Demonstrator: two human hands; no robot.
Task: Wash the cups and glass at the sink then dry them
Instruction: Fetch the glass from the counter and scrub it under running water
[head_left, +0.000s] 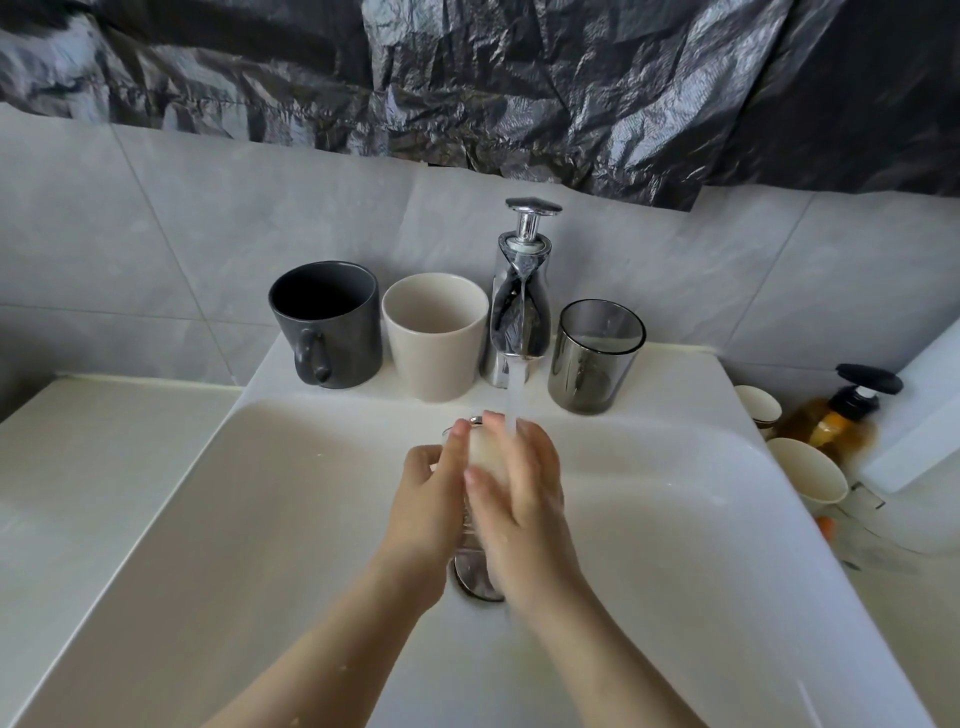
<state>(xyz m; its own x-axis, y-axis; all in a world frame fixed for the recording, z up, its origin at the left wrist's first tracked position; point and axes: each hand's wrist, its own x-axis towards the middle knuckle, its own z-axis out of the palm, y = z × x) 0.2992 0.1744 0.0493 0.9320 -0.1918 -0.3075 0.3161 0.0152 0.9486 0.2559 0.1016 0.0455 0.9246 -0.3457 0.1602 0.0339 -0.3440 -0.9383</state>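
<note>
Pointing rim-first toward tap (511, 332): glass (482, 453)

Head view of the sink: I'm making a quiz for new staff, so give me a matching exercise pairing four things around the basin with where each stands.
Things
1. dark grey ceramic mug with a handle
2. beige handleless ceramic cup
3. smoky grey glass tumbler
4. amber soap bottle with a black pump

Places
A. right of the chrome tap, on the back ledge of the white sink
B. off the sink, past its right rim
C. leftmost on the ledge
D. between mug and tap

Pairs: 1-C, 2-D, 3-A, 4-B
</note>
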